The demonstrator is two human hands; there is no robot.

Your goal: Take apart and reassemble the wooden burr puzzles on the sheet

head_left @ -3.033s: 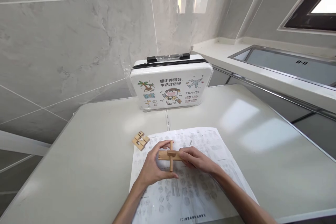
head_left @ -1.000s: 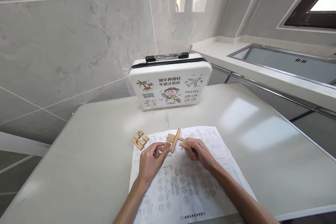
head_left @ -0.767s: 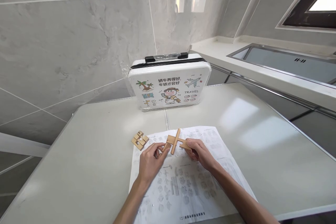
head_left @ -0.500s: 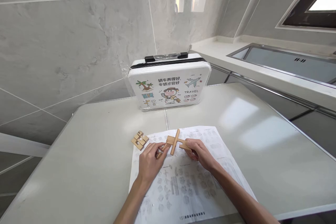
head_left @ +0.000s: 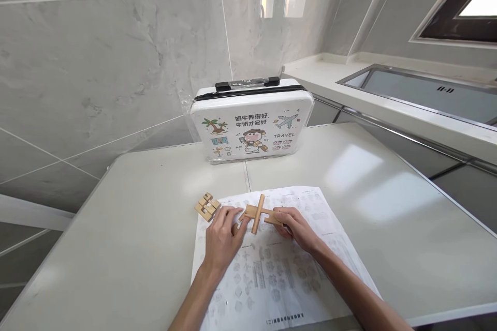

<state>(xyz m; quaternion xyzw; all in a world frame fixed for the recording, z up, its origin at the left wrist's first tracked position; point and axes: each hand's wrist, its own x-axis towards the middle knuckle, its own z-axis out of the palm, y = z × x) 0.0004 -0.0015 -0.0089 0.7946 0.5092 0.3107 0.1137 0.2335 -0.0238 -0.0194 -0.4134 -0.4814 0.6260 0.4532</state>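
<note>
Above a printed sheet [head_left: 279, 279], several wooden puzzle pieces [head_left: 267, 212] sit crossed together, with a round-edged stick [head_left: 258, 214] lying slantwise over notched flat ones. My right hand [head_left: 293, 225] pinches the right end of a notched piece, thumb on top. On the other side, my left hand [head_left: 223, 232] has its thumb and fingers curled round the left end of the pieces; part of a wooden piece shows beneath the fingers. How the pieces lock together is partly hidden. Close to the left hand's knuckles rests a square cluster of wooden pieces [head_left: 210, 212], overlapping the sheet's corner.
At the back of the white table [head_left: 116, 248] stands a plastic-wrapped white suitcase [head_left: 252, 114] with cartoon prints. Grey tiled wall rises behind it. To the right is a counter with a sink [head_left: 423, 88].
The crossed pieces have dipped slightly toward me, and the stick has shifted a little left and down. My left fingers have loosened and lifted slightly; the right hand keeps its pinch.
</note>
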